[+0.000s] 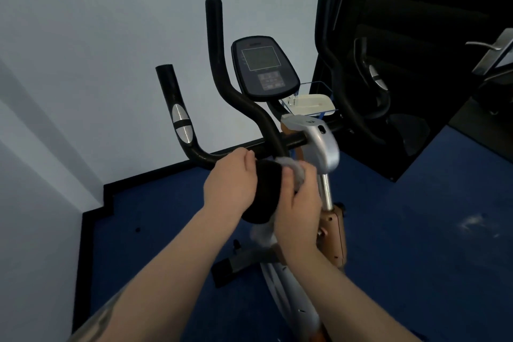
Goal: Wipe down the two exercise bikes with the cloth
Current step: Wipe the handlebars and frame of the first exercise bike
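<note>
Hands: left (pixel 229 179) grips black pad (pixel 263 191) | right (pixel 301 200) pinches cloth (pixel 294 169) (grey) | wall (pixel 111 64) near

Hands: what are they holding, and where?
The right hand grips the grey cloth bunched against the black pad; the left hand holds the pad's left side.

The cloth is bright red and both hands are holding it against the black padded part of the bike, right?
Not quite. The head view shows the cloth is grey, not red. The rest holds: the left hand and right hand hold it against the black padded part of the bike.
</note>
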`<action>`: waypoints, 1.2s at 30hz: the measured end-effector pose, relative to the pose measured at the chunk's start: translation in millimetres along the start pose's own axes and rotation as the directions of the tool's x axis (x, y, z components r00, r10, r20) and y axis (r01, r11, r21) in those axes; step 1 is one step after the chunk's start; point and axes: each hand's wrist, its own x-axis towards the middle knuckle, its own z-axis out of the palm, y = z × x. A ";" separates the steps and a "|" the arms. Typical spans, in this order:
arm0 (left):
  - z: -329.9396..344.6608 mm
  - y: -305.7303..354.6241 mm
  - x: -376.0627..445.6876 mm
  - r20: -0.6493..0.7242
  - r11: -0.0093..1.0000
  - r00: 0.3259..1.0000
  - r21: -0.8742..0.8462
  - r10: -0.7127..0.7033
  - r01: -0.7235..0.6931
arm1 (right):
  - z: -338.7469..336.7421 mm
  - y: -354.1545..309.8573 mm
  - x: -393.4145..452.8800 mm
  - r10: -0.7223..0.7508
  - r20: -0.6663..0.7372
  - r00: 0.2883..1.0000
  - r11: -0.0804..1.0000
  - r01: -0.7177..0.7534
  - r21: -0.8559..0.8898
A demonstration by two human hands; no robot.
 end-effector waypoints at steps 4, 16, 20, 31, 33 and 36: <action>0.9 0.5 -1.5 -0.020 0.999 0.999 0.039 0.027 -0.027 | -18.7 4.2 6.5 0.023 0.129 0.991 0.996 -0.011 -0.093; 4.0 1.8 -3.3 -0.114 0.999 0.993 -0.037 0.027 -0.032 | -38.5 -9.0 39.8 0.294 0.125 0.948 0.893 -0.319 0.318; 5.0 0.3 -5.0 -0.173 1.000 0.985 -0.029 0.007 -0.012 | -12.1 -35.2 119.8 -0.045 0.334 0.942 0.992 0.002 0.129; 5.3 1.2 -5.7 -0.207 1.000 0.978 -0.016 -0.013 0.010 | -23.1 7.8 130.5 -0.260 0.568 0.781 0.944 0.330 -0.020; 5.0 1.4 -6.1 -0.211 1.000 0.977 -0.017 -0.009 0.005 | 1.1 -6.8 139.8 -0.255 0.506 0.824 0.952 0.305 -0.017; 3.7 1.6 -7.0 -0.212 1.000 0.977 -0.016 0.012 -0.016 | 11.1 2.0 117.5 -0.248 0.415 0.875 0.961 0.276 -0.009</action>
